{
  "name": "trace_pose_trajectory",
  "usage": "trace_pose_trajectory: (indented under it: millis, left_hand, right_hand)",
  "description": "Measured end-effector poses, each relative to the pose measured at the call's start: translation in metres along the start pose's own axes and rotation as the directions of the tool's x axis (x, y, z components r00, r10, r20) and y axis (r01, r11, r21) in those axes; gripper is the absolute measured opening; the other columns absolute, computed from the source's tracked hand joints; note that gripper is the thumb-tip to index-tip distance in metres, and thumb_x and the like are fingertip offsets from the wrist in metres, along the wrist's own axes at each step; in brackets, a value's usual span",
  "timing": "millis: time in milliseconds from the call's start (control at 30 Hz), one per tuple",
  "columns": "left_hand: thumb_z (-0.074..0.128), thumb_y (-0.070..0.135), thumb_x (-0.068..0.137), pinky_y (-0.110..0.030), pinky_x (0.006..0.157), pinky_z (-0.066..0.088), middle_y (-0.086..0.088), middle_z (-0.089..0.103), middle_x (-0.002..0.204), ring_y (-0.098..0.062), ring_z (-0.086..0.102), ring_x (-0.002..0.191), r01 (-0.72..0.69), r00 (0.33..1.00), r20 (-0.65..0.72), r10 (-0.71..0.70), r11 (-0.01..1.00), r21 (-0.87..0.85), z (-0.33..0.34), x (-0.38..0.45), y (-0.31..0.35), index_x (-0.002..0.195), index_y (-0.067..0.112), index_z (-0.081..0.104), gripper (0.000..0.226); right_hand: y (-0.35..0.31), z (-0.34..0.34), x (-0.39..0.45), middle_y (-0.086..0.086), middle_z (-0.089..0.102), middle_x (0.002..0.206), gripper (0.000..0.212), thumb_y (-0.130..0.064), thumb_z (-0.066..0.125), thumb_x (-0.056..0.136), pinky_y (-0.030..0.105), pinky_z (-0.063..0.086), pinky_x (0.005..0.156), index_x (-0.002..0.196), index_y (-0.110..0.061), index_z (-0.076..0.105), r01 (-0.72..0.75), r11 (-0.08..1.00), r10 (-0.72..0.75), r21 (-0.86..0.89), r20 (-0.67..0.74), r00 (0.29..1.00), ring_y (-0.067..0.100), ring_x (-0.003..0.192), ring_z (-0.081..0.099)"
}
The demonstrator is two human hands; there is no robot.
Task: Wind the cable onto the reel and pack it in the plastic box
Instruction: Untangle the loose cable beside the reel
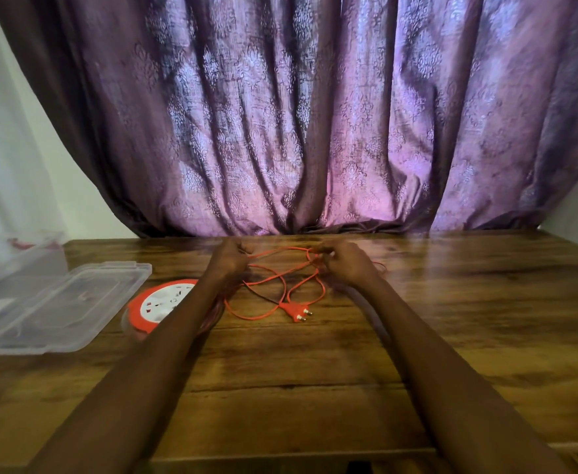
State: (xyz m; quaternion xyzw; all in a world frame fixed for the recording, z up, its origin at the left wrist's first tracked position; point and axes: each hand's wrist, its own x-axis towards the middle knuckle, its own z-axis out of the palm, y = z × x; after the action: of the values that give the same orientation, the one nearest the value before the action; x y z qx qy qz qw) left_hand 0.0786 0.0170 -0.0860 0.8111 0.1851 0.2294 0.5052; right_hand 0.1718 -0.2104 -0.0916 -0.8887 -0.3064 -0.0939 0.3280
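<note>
A purple patterned curtain (315, 114) hangs behind a wooden surface (315, 388). A clear plastic box (51, 306) lies open at far left, an orange-and-white cable reel (159, 304) beside it. Both arms reach forward: left hand (230, 257) and right hand (347, 265), fingers closed, each pinch the loose orange cable (267, 285), its two-pin plug (296, 311) resting nearer.

No readable text anywhere; reel (160, 307) face shows only small red marks, too blurred to read.
</note>
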Motion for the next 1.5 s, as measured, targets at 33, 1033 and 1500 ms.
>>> trace_pose_trajectory:
  millis: [33,1033,1500]
  left_hand:
    - [0.053,-0.019,0.083,-0.025,0.044,0.052,-0.01,0.063,0.07,-0.016,0.064,0.053,-0.014,1.0,0.011,0.014,0.999,0.049,0.001,-0.001,-0.001,0.072,0.009,0.063,0.031]
    - [0.065,0.022,0.082,-0.039,0.095,0.048,-0.012,0.065,0.117,-0.032,0.061,0.11,-0.295,0.936,0.05,0.349,0.696,0.655,0.011,0.016,0.008,0.114,0.018,0.066,0.031]
    - [0.073,0.034,0.086,-0.03,0.077,0.051,-0.004,0.075,0.091,-0.017,0.068,0.084,-0.412,0.91,0.065,0.41,0.874,0.257,0.046,0.016,0.031,0.098,0.013,0.073,0.024]
  right_hand:
    - [0.006,-0.002,0.002,0.006,0.072,0.116,0.032,-0.023,0.059,0.087,0.036,0.053,0.088,0.116,-0.027,0.072,-0.027,0.996,0.022,-0.09,-0.059,0.998,0.026,0.106,0.066]
    - [0.0,0.02,0.024,-0.002,0.074,0.095,0.02,-0.049,0.065,0.083,0.042,0.04,0.095,0.096,-0.035,0.066,-0.181,0.981,0.191,0.062,-0.226,0.955,0.02,0.104,0.065]
    - [-0.014,0.008,0.012,0.001,0.07,0.095,0.02,-0.027,0.059,0.09,0.042,0.042,0.084,0.103,-0.027,0.074,0.124,0.954,-0.242,-0.272,-0.458,0.855,0.029,0.097,0.059]
